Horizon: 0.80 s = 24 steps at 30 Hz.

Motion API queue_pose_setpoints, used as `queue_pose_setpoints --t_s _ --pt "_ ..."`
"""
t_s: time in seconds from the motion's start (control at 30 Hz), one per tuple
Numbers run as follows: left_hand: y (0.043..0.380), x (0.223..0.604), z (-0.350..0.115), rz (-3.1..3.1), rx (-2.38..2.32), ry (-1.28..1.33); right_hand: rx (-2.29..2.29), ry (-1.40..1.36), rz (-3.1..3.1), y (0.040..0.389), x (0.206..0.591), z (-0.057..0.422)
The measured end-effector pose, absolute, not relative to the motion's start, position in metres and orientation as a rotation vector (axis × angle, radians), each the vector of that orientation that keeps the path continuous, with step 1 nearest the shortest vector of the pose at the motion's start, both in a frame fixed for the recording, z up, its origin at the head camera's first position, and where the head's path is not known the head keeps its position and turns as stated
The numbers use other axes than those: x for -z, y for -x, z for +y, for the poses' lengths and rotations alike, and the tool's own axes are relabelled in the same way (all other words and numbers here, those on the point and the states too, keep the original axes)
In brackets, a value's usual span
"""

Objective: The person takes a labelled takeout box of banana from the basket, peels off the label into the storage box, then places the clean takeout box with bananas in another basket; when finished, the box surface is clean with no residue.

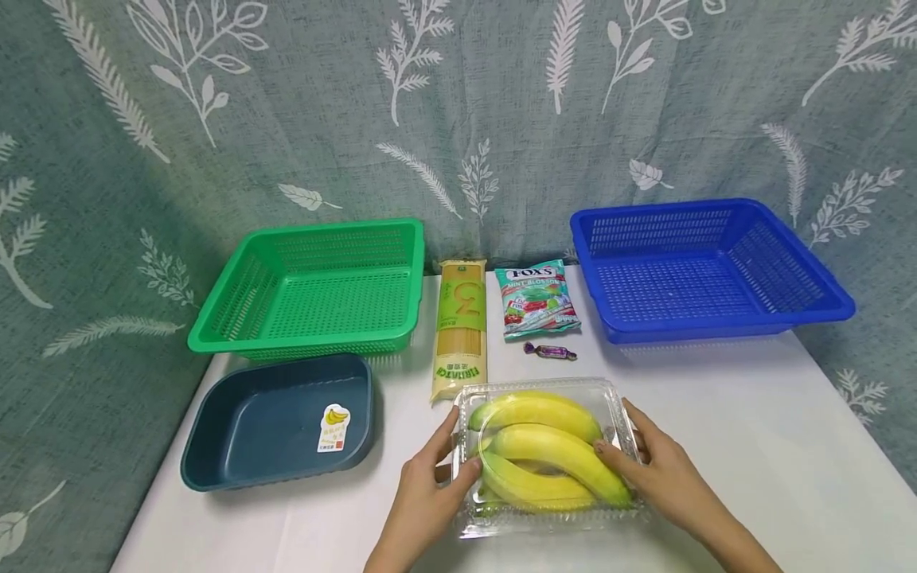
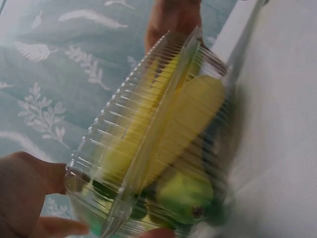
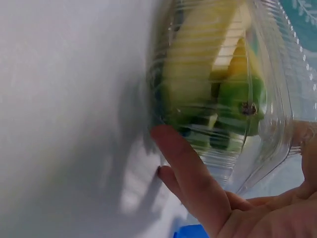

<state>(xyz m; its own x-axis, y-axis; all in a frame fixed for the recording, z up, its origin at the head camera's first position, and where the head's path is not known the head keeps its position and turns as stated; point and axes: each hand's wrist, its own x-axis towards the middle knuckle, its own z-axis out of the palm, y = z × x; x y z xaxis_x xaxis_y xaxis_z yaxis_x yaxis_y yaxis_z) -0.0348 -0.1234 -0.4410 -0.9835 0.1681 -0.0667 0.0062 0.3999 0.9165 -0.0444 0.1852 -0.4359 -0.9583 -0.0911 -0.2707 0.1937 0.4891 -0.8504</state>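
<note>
A clear plastic clamshell box (image 1: pixel 552 522) with a ribbed rim is at the front middle of the white table, lid down. Several yellow bananas (image 1: pixel 533 446) with green tips lie inside it. My left hand (image 1: pixel 427 487) grips the box's left end, thumb over the lid. On the right end my right hand (image 1: pixel 666 471) holds it likewise, thumb on top and fingers along the side. Ribbed walls of the box (image 2: pixel 148 99) fill the left wrist view. Whether its base touches the table cannot be told.
Behind the box lie a noodle pack (image 1: pixel 460 326), a Fox's candy bag (image 1: pixel 537 301) and a purple-wrapped candy (image 1: pixel 550 351). A green basket (image 1: pixel 304 346) and dark teal basin (image 1: pixel 265 446) with a banana sticker stand left; a blue basket (image 1: pixel 716 326) stands back right. Patterned curtain (image 1: pixel 501 119) hangs behind.
</note>
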Motion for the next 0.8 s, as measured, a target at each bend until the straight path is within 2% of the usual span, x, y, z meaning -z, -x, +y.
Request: queue_pose_setpoints --t_s 0.37,0.8 --pt "0.0336 0.4430 -0.1227 2.423 -1.727 -0.126 1.596 -0.103 2.415 0.0429 0.4383 0.1825" --pt "0.0353 0.4389 -0.1218 2.424 -1.735 -0.149 1.529 -0.077 2.541 0.0425 0.4327 0.1799"
